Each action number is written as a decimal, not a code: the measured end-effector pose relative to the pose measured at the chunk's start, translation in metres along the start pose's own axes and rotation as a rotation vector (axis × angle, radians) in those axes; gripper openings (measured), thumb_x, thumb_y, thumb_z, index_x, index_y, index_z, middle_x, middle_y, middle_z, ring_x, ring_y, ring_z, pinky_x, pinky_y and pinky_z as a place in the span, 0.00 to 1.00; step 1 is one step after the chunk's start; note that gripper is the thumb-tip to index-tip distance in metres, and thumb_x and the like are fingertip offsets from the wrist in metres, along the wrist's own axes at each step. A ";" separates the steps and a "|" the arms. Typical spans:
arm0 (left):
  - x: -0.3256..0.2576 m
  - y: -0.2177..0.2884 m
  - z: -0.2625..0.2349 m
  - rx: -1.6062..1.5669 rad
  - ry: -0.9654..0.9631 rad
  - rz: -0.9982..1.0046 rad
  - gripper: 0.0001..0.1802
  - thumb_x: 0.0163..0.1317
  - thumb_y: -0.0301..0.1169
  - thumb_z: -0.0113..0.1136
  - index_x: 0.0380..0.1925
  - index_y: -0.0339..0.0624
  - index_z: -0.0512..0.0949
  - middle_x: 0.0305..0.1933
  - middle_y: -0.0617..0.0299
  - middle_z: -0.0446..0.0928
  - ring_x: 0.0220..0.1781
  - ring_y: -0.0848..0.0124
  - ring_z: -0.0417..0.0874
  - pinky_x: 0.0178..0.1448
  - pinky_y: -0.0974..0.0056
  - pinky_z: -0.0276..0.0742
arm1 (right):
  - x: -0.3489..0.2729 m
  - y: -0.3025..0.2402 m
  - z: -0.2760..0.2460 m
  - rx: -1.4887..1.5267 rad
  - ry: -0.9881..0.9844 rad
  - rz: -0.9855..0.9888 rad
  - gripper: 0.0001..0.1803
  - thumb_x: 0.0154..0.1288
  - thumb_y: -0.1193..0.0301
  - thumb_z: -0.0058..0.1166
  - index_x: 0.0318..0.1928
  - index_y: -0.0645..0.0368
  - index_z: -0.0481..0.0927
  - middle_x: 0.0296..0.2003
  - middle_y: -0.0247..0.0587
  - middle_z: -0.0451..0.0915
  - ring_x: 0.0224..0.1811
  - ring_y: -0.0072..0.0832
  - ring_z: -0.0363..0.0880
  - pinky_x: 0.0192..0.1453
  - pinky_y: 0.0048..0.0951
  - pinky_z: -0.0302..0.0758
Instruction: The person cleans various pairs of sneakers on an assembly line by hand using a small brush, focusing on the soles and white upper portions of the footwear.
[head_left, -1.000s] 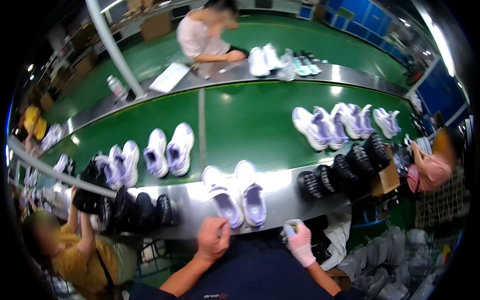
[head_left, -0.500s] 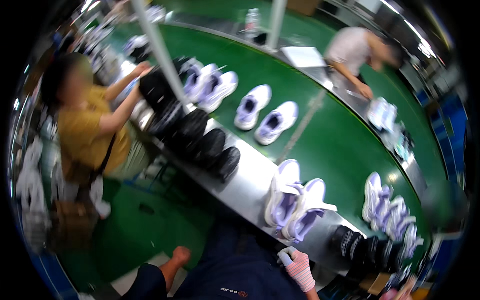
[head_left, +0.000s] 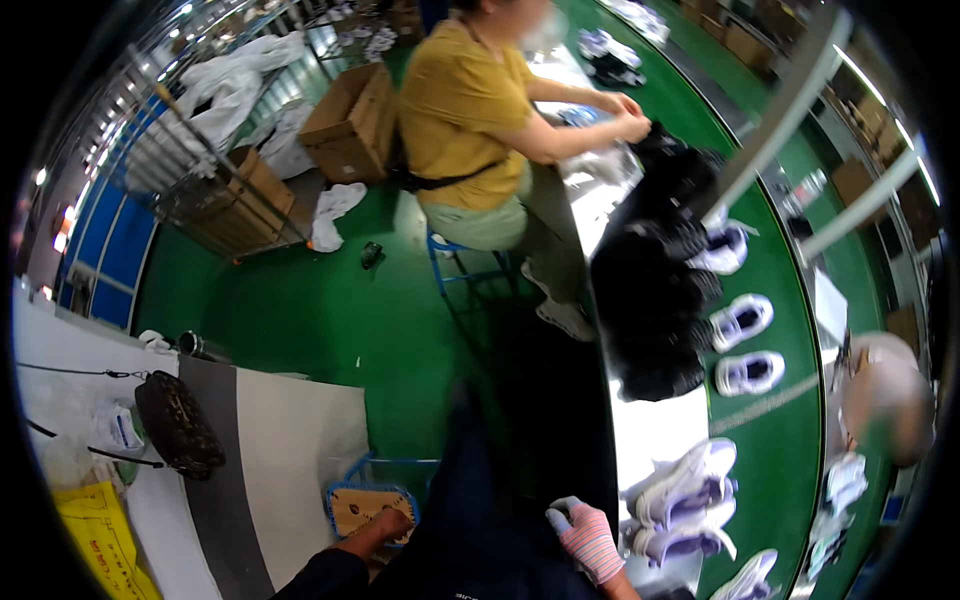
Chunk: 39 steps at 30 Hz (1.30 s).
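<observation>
My left hand (head_left: 390, 522), bare and with curled fingers, is over a small stool (head_left: 352, 508) that has a wooden seat and blue frame. Whether it grips the seat is hidden. My right hand (head_left: 588, 540), in a pink-and-white striped glove with grey fingertips, is closed beside my lap, with nothing showing in it. Just to its right, a pair of white and lilac sneakers (head_left: 690, 490) sits on the metal ledge (head_left: 655, 430). Another white sneaker (head_left: 750, 578) is partly visible at the lower edge.
Black shoes (head_left: 650, 310) line the ledge farther up. Several white-lilac sneakers (head_left: 742, 322) stand on the green conveyor belt (head_left: 755, 420). A co-worker in a yellow shirt (head_left: 465, 90) sits at the ledge. Cartons (head_left: 350, 120) and a wire cart (head_left: 215, 190) stand at the far left.
My view has swung to the left, so the ledge and shoes now lie to the right. My left hand is now over the stool. The right hand stays closed near my lap.
</observation>
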<state>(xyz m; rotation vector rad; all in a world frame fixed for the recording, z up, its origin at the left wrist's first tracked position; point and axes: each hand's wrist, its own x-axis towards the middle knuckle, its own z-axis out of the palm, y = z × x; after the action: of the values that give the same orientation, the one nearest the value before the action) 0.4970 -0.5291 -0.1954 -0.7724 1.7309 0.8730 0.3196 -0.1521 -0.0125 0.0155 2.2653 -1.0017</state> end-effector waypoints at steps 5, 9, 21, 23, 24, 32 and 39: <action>0.036 0.017 -0.073 -0.204 0.079 0.039 0.18 0.63 0.42 0.57 0.30 0.37 0.84 0.29 0.54 0.84 0.31 0.64 0.84 0.32 0.56 0.80 | 0.070 -0.032 0.035 -0.104 -0.047 0.051 0.14 0.65 0.63 0.62 0.43 0.61 0.84 0.32 0.52 0.85 0.37 0.43 0.87 0.45 0.36 0.81; 0.095 0.024 -0.152 0.119 0.392 0.314 0.14 0.60 0.38 0.57 0.31 0.39 0.83 0.31 0.50 0.84 0.32 0.55 0.85 0.40 0.53 0.80 | 0.156 -0.064 0.071 0.001 -0.036 0.102 0.12 0.67 0.64 0.58 0.37 0.62 0.84 0.25 0.42 0.84 0.27 0.26 0.83 0.35 0.28 0.79; 0.122 0.125 -0.319 -0.386 0.453 0.250 0.19 0.63 0.44 0.59 0.43 0.41 0.84 0.44 0.46 0.84 0.49 0.49 0.84 0.54 0.50 0.78 | 0.409 -0.266 0.112 -0.062 -0.256 0.127 0.18 0.70 0.62 0.56 0.28 0.63 0.82 0.23 0.49 0.81 0.27 0.36 0.81 0.36 0.37 0.76; 0.126 0.137 -0.326 -0.423 0.488 0.093 0.25 0.64 0.48 0.60 0.51 0.40 0.81 0.52 0.43 0.82 0.54 0.46 0.81 0.60 0.49 0.76 | 0.465 -0.289 0.136 -0.175 -0.140 -0.491 0.16 0.66 0.62 0.59 0.45 0.62 0.83 0.43 0.54 0.84 0.44 0.42 0.83 0.50 0.39 0.79; 0.119 0.142 -0.330 -0.435 0.504 0.099 0.32 0.64 0.52 0.61 0.58 0.39 0.77 0.58 0.40 0.78 0.59 0.44 0.78 0.63 0.48 0.74 | 0.488 -0.294 0.149 -0.337 -0.222 -0.492 0.22 0.63 0.62 0.61 0.52 0.63 0.79 0.50 0.55 0.81 0.54 0.44 0.79 0.57 0.40 0.77; 0.131 0.144 -0.377 -0.744 0.563 -0.159 0.35 0.64 0.55 0.60 0.61 0.40 0.74 0.51 0.34 0.79 0.55 0.41 0.80 0.62 0.47 0.74 | 0.617 -0.430 0.279 -0.995 -0.545 -0.611 0.33 0.56 0.62 0.67 0.62 0.55 0.72 0.59 0.49 0.75 0.58 0.48 0.77 0.60 0.46 0.78; 0.220 0.133 -0.444 -0.682 0.530 -0.307 0.38 0.64 0.56 0.59 0.67 0.45 0.69 0.55 0.35 0.77 0.58 0.41 0.78 0.62 0.45 0.74 | 0.735 -0.450 0.342 -1.166 -0.491 -0.666 0.36 0.55 0.60 0.68 0.63 0.52 0.71 0.60 0.44 0.75 0.56 0.44 0.78 0.57 0.43 0.79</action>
<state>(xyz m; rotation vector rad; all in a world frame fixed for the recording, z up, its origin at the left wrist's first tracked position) 0.1062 -0.8517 -0.2757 -1.8043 1.6774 1.1193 -0.1839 -0.8738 -0.3038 -1.3620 2.0575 0.1900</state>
